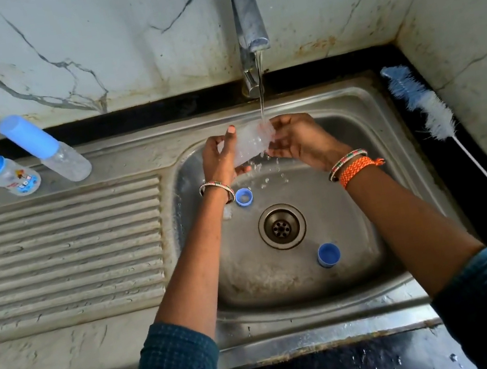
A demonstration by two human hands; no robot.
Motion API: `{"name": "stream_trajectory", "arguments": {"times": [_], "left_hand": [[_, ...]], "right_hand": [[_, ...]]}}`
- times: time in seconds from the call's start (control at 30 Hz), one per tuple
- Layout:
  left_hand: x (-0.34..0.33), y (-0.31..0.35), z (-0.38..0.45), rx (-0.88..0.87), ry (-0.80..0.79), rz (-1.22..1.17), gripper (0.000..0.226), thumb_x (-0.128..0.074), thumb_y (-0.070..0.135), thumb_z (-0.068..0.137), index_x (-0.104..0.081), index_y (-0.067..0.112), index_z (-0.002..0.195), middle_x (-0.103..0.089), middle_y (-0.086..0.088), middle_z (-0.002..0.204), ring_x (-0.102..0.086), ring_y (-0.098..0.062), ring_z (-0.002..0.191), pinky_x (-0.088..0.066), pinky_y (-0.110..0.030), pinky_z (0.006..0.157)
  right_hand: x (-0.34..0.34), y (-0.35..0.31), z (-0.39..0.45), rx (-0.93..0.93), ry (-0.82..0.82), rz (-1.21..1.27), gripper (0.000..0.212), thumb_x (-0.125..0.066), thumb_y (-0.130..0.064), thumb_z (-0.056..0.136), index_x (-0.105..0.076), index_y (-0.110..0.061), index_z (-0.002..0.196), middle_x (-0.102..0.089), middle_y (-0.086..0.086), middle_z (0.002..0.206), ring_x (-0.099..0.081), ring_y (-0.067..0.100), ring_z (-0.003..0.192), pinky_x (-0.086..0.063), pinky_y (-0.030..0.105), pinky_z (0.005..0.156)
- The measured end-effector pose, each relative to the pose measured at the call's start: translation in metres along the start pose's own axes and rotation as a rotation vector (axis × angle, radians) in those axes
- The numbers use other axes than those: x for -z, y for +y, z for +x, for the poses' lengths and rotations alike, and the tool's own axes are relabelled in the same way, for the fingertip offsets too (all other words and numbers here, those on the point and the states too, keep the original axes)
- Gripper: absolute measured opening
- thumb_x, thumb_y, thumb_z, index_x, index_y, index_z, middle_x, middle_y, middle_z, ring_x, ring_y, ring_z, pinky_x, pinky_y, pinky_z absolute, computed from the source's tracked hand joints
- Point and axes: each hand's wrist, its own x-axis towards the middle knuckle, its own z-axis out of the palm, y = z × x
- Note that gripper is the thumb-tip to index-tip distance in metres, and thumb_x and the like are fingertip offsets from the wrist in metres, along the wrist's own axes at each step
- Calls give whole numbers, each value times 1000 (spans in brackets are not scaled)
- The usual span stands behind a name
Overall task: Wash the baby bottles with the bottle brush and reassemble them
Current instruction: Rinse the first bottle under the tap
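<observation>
A marble-patterned wall is seen behind a steel sink, whose ribbed draining board is spread out on the left and whose basin is sunk on the right, with a round drain set in its floor. A chrome tap is mounted at the back edge, and a thin stream of water is let fall from its spout.

Under that stream a clear baby bottle is held on its side above the basin, without cap or collar. It is gripped from both ends: the left hand is curled round its left part, with the thumb raised along the near side, and the right hand is closed round its right end, directly under the water. Drops are scattered below it.

On the dark counter to the right a bottle brush is laid, its blue and white bristles pointed toward the wall and its thin handle run toward the viewer. At the back left of the draining board two capped bottles are placed just beside each other: a plain one with a tall blue cap and a printed one with a domed blue cap.

In the basin a blue screw collar is found just beside the left wrist, and a blue cap is found lying near the drain on the right.
</observation>
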Motion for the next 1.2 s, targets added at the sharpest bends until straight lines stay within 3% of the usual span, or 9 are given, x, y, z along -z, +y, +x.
{"name": "stream_trajectory", "arguments": {"times": [0.13, 0.27, 0.43, 0.6, 0.8, 0.87, 1.0, 1.1, 1.2], "left_hand": [[1, -3, -5, -19, -64, -180, 9, -57, 18, 92, -50, 18, 86, -56, -1, 99, -58, -23, 90, -55, -33, 57], [5, 1, -7, 402, -159, -247, 31, -48, 44, 94, -57, 14, 96, -63, -8, 91, -61, -26, 82, -57, -35, 60], [5, -2, -6, 475, -201, -611, 30, -49, 29, 96, -55, 1, 104, -60, -22, 101, -59, -34, 86, -58, -30, 57], [0, -15, -7, 498, -253, -791, 30, -41, 25, 100, -52, -1, 111, -58, -25, 112, -57, -39, 102, -53, -50, 78], [-7, -21, -6, 473, -267, -534, 17, -42, 27, 99, -58, 22, 103, -57, -8, 127, -51, -25, 121, -43, -47, 97], [-8, -20, -4, 459, -156, -444, 30, -40, 28, 100, -54, 21, 126, -43, -7, 145, -38, -22, 136, -33, -40, 106], [-3, -22, -3, 418, -19, -303, 43, -39, 23, 99, -41, 15, 141, -43, -5, 142, -44, -13, 129, -33, -26, 97], [7, -29, 4, 410, 22, -277, 42, -38, 23, 100, -42, 14, 140, -38, -6, 148, -33, -16, 138, -25, -31, 111], [12, -29, 3, 443, 45, -241, 40, -35, 20, 100, -43, 12, 139, -40, -11, 146, -33, -20, 139, -26, -33, 110]], "right_hand": [[-8, -3, 8, 90, 127, -195, 20, -56, -17, 96, -63, 2, 96, -65, 21, 106, -64, 28, 96, -54, 40, 86], [-11, 1, 11, 224, 78, -382, 19, -49, 2, 95, -59, 17, 100, -58, 22, 127, -57, 24, 112, -50, 29, 90], [-8, 9, 12, 257, 187, -403, 8, -65, -21, 90, -60, -16, 87, -65, 3, 88, -61, 15, 82, -52, 37, 82], [-18, 10, 8, 332, 222, -468, 57, -75, -21, 80, -45, -9, 126, -62, 8, 115, -62, 19, 101, -54, 35, 88], [-21, 11, -2, 509, 344, -684, 46, -78, -23, 76, -61, -8, 116, -67, 6, 109, -61, 17, 96, -53, 31, 85], [-24, 14, -2, 571, 400, -708, 47, -78, -23, 76, -61, -7, 117, -67, 8, 109, -58, 15, 95, -50, 28, 83], [-23, 31, 7, 373, 319, -839, 51, -77, -26, 77, -60, -10, 122, -67, 12, 115, -61, 25, 107, -45, 30, 92], [-30, 30, 12, 476, 442, -699, 48, -77, -26, 77, -61, -10, 120, -68, 10, 111, -62, 21, 101, -48, 28, 86], [-37, 36, 17, 368, 342, -818, 50, -77, -25, 77, -61, -7, 121, -67, 12, 115, -62, 24, 108, -47, 29, 92]]}}
